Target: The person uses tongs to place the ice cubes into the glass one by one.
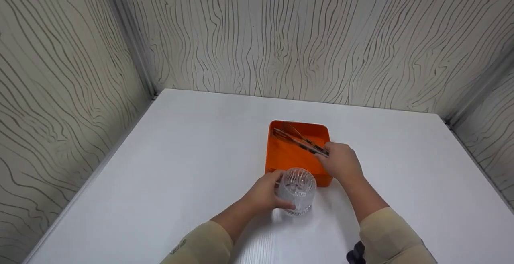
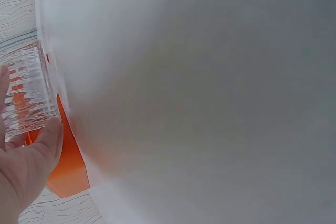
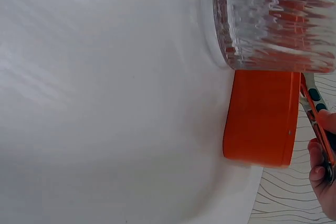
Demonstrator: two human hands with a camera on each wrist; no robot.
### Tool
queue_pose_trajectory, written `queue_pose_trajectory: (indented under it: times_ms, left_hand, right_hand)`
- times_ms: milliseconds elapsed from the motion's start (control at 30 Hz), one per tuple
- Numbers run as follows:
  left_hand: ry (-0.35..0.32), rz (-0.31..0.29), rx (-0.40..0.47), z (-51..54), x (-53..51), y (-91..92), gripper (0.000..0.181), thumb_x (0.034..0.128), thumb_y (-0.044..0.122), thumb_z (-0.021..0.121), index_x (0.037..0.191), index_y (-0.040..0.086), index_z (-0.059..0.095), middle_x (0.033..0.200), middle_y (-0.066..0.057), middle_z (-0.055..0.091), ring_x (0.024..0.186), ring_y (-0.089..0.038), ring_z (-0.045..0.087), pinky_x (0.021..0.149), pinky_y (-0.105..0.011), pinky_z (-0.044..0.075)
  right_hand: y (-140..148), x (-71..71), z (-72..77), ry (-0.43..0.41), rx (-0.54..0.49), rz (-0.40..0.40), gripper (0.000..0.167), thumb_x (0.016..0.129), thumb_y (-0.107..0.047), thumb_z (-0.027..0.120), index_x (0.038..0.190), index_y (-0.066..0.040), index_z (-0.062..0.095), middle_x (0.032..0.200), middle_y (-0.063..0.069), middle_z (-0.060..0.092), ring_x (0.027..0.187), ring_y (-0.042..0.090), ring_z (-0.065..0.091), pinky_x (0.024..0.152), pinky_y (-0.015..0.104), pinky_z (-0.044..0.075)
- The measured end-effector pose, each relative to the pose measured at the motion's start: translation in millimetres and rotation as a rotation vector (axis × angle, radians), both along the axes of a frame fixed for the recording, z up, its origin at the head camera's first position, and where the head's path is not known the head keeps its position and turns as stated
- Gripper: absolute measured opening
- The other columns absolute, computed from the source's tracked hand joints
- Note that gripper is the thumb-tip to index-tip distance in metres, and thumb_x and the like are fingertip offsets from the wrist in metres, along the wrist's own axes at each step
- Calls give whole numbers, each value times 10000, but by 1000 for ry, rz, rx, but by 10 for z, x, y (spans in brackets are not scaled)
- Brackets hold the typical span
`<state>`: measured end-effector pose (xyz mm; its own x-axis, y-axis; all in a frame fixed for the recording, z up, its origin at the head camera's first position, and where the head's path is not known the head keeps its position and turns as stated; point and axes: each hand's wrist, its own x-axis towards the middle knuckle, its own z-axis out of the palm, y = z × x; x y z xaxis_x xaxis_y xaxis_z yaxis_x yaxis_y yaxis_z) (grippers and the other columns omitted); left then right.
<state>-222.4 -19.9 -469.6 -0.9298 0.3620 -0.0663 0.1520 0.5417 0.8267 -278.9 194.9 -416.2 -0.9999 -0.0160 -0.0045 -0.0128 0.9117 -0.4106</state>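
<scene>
My left hand (image 1: 265,193) grips a clear ribbed glass (image 1: 298,191) from its left side, thumb in front. The glass stands upright at the near edge of an orange tray (image 1: 281,155); whether it touches the table I cannot tell. In the left wrist view, the fingers lie along the ribbed wall of the glass (image 2: 31,90). My right hand (image 1: 343,161) holds metal tongs (image 1: 301,142) by the handle end, at the tray's right rim. Their far ends slant over the inside of the tray. Dark inserts show on the tongs (image 3: 315,98) in the right wrist view.
The tray and glass are on a white table (image 1: 180,163). Wood-patterned panels (image 1: 273,35) enclose it at the back and both sides. A small dark object (image 1: 356,252) shows beside the right sleeve, partly hidden.
</scene>
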Motion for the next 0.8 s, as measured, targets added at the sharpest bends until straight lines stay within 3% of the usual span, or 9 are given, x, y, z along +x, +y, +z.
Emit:
queue_pose_trajectory:
  times_ms: [367,800]
  left_hand:
    - [4,-5,-27,25,12,-12,712,609,338,842,1218,252,484,1122,105,553,1037,-131,534,910,-335,463]
    - [12,-26,-17,23,4,-23,709,612,330,841,1219,240,487,1128,101,549,1041,-133,530,918,-334,456]
  right_hand:
    - [-160,0,-137,84,51,4,257,821,-290,676,738,-82,549,636,42,522,577,207,476,521,309,418]
    - [-235,-7,-160,45,80,4,237,849,-291,640,788,-73,569,655,56,525,602,219,487,558,324,446]
